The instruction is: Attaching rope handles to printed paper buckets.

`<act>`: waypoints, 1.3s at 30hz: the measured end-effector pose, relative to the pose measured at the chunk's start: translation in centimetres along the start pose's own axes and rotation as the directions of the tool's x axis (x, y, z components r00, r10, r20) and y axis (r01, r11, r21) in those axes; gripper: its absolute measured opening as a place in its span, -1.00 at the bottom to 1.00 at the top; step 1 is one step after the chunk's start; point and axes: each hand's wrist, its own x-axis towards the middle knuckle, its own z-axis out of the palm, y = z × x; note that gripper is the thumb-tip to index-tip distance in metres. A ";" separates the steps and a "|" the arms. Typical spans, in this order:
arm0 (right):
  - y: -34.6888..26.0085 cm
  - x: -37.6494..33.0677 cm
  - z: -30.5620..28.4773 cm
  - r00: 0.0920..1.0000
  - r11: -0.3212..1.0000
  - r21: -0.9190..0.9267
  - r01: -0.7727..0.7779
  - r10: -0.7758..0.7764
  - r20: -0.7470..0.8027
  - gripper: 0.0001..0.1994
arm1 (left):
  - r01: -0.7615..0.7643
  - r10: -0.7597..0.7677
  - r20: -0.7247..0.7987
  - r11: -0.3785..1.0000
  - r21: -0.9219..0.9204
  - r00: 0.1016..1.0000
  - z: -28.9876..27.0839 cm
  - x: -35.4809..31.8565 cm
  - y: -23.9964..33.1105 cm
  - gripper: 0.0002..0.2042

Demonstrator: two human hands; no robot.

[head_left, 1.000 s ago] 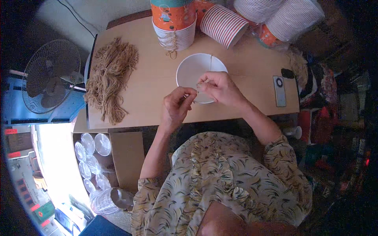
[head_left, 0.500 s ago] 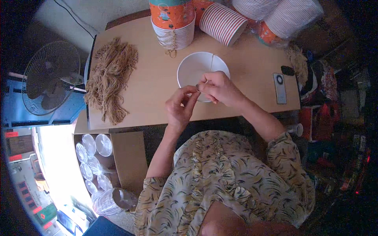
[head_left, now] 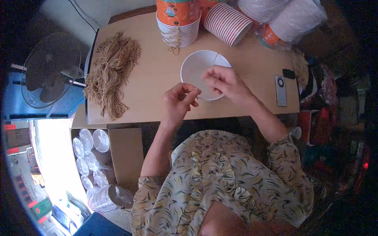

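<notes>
A white paper bowl (head_left: 199, 69) stands open on the wooden table (head_left: 153, 78), with a thin tan string (head_left: 215, 59) running across its rim. My right hand (head_left: 226, 83) rests over the bowl's near right edge, fingers pinched on the string. My left hand (head_left: 179, 101) hovers just left of the bowl's near edge, thumb and fingers pinched together on the other end of the string. A heap of tan string pieces (head_left: 112, 72) lies at the table's left end.
Stacks of orange and striped paper bowls (head_left: 179, 19) lie along the table's far edge. A phone (head_left: 280, 90) rests at the right. A fan (head_left: 47, 70) stands to the left, and a cardboard box of clear lids (head_left: 92, 151) sits on the floor.
Both hands have stayed at the bowl's near edge; the left hand has drawn slightly away from the right, fingers still pinched.
</notes>
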 end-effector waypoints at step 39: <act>2.3 -1.6 0.2 0.988 0.988 -0.137 0.067 -0.084 -0.126 -0.84 | 0.050 -0.036 0.075 0.979 -0.197 0.997 1.8 0.9 -0.1 -0.89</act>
